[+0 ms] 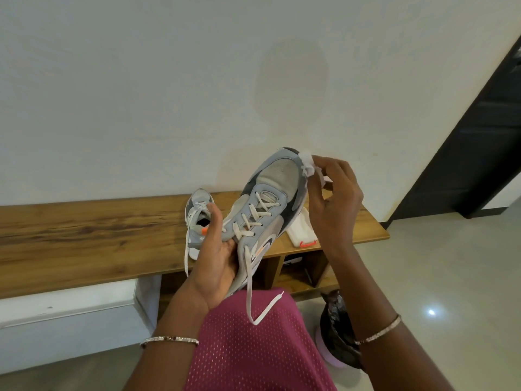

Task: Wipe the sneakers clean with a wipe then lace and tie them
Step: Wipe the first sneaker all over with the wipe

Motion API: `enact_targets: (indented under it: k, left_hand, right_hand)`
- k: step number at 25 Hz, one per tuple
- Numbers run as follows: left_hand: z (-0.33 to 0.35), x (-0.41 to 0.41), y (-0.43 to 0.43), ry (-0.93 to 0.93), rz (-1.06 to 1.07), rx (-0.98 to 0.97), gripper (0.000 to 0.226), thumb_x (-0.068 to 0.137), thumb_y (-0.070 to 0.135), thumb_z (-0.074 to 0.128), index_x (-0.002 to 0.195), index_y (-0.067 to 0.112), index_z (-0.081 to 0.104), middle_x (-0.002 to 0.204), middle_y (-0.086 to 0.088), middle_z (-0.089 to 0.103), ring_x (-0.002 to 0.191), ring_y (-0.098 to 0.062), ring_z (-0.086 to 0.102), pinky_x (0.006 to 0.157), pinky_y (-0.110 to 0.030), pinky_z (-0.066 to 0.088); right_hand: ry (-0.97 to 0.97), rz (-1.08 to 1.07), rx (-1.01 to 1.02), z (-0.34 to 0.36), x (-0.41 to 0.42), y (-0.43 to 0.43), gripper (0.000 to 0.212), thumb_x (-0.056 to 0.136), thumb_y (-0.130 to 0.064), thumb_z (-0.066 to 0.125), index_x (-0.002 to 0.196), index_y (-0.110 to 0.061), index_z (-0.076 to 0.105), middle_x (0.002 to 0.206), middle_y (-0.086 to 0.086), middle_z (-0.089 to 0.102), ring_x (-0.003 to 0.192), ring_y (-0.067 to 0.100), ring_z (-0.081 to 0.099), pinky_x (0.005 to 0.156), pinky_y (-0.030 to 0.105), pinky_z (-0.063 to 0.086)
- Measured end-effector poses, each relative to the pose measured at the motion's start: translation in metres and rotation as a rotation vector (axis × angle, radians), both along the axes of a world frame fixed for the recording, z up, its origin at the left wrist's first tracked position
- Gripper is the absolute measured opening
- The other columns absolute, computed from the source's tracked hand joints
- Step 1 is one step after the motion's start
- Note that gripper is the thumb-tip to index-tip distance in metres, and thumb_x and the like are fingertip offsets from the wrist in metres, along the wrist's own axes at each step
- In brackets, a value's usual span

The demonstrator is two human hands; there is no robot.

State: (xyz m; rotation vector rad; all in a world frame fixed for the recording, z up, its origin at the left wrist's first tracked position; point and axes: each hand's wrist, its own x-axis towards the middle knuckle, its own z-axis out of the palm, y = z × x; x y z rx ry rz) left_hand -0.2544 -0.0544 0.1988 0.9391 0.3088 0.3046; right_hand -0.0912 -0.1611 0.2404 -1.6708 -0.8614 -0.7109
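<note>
Grey sneaker (270, 198), heel in left grip (217, 249)

sneaker (270, 198): grey cloth upper, fine mesh over the toe, matt suede-like panels, darker smooth trim.
lace (249, 292): flat woven cloth, off-white, matt.
wipe (308, 164): thin soft white sheet, crumpled.
tabletop (84, 235): brown wood grain, smooth, low sheen.
floor (437, 277): pale tile, glossy, with a bright reflection.
bin bag (337, 334): black plastic film, crinkled, shiny.
garment (248, 356): pink perforated mesh cloth.
bracelets (169, 340): bright metal, glinting.

Bench (84, 230) left stretch bare; second sneaker (197, 221), wipe pack (303, 232) crowd right end; wall (141, 94) close behind.
</note>
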Motion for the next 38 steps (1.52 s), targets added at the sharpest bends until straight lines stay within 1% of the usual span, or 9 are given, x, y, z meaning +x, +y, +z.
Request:
enact_targets:
  k: [3, 6, 14, 17, 24, 27, 31, 34, 38]
  left_hand:
    - [0.0, -0.001, 0.002, 0.035, 0.02, -0.058, 0.09, 0.087, 0.078, 0.017, 0.138, 0.015, 0.056, 0.13, -0.011, 0.066, 0.118, -0.023, 0.065, 0.098, -0.032, 0.053]
    - [0.0, -0.003, 0.005, 0.022, 0.045, -0.11, 0.089, 0.085, 0.082, 0.017, 0.125, 0.022, 0.069, 0.132, -0.01, 0.065, 0.122, -0.023, 0.062, 0.111, -0.036, 0.037]
    - [-0.008, 0.004, 0.004, 0.032, 0.014, -0.043, 0.085, 0.089, 0.077, 0.014, 0.14, 0.019, 0.052, 0.133, -0.01, 0.065, 0.123, -0.024, 0.062, 0.105, -0.037, 0.045]
    - [-0.009, 0.003, 0.001, 0.035, 0.019, -0.028, 0.086, 0.088, 0.077, 0.013, 0.139, 0.02, 0.053, 0.133, -0.01, 0.065, 0.124, -0.025, 0.061, 0.106, -0.037, 0.044]
    - [-0.013, 0.005, 0.006, 0.034, 0.097, -0.039, 0.089, 0.083, 0.081, 0.022, 0.135, 0.019, 0.058, 0.128, -0.015, 0.067, 0.118, -0.027, 0.063, 0.067, -0.02, 0.059]
    - [-0.017, 0.006, 0.007, 0.107, 0.097, 0.014, 0.095, 0.065, 0.094, 0.04, 0.123, 0.025, 0.069, 0.128, -0.022, 0.064, 0.126, -0.038, 0.054, 0.068, -0.021, 0.058]
    - [-0.017, 0.004, 0.005, 0.125, 0.122, 0.135, 0.092, 0.057, 0.097, 0.041, 0.104, 0.026, 0.078, 0.105, -0.03, 0.068, 0.069, -0.011, 0.063, 0.055, -0.016, 0.052]
    - [-0.018, 0.004, 0.005, 0.139, 0.158, 0.192, 0.093, 0.069, 0.086, 0.027, 0.119, 0.019, 0.07, 0.074, -0.004, 0.071, 0.055, -0.003, 0.058, 0.053, -0.014, 0.05]
    - [-0.022, 0.002, 0.002, 0.198, 0.15, 0.259, 0.095, 0.067, 0.088, 0.025, 0.124, 0.024, 0.066, 0.109, -0.007, 0.075, 0.08, -0.004, 0.067, 0.065, -0.017, 0.051]
  right_hand:
    - [-0.07, 0.007, -0.019, 0.001, -0.004, 0.002, 0.022, 0.094, -0.001, 0.063, 0.114, -0.006, 0.07, 0.107, 0.007, 0.064, 0.095, 0.005, 0.055, 0.072, 0.008, 0.044]
    - [-0.03, -0.016, -0.056, -0.034, -0.021, -0.002, 0.023, 0.093, 0.001, 0.063, 0.114, -0.007, 0.068, 0.108, 0.009, 0.065, 0.095, 0.008, 0.057, 0.072, 0.006, 0.04]
    - [-0.026, -0.06, -0.025, -0.014, -0.013, 0.001, 0.02, 0.093, 0.0, 0.064, 0.112, -0.005, 0.068, 0.105, 0.009, 0.065, 0.092, 0.012, 0.06, 0.074, 0.005, 0.04]
    - [-0.051, -0.062, -0.013, 0.006, 0.002, 0.005, 0.022, 0.096, -0.005, 0.059, 0.115, -0.008, 0.069, 0.107, 0.008, 0.065, 0.095, 0.015, 0.061, 0.074, 0.015, 0.048]
    - [-0.213, -0.12, -0.172, -0.045, -0.029, -0.002, 0.023, 0.095, -0.003, 0.061, 0.115, -0.005, 0.071, 0.111, 0.015, 0.064, 0.101, 0.023, 0.058, 0.078, 0.019, 0.046]
    - [-0.286, -0.181, -0.184, -0.029, -0.024, 0.004, 0.023, 0.099, -0.014, 0.056, 0.113, -0.006, 0.073, 0.11, 0.014, 0.065, 0.1, 0.022, 0.054, 0.079, 0.016, 0.038]
    - [-0.359, -0.206, -0.219, -0.022, -0.024, 0.013, 0.023, 0.096, -0.013, 0.058, 0.112, -0.006, 0.073, 0.111, 0.014, 0.067, 0.1, 0.028, 0.056, 0.078, 0.028, 0.048]
    - [-0.433, -0.134, -0.323, -0.037, -0.031, 0.013, 0.025, 0.096, -0.009, 0.055, 0.115, -0.004, 0.071, 0.111, 0.015, 0.067, 0.099, 0.031, 0.059, 0.077, 0.04, 0.053]
    - [-0.353, -0.261, -0.242, -0.024, -0.008, -0.001, 0.023, 0.096, -0.01, 0.057, 0.111, -0.005, 0.073, 0.109, 0.017, 0.066, 0.099, 0.03, 0.058, 0.076, 0.027, 0.048]
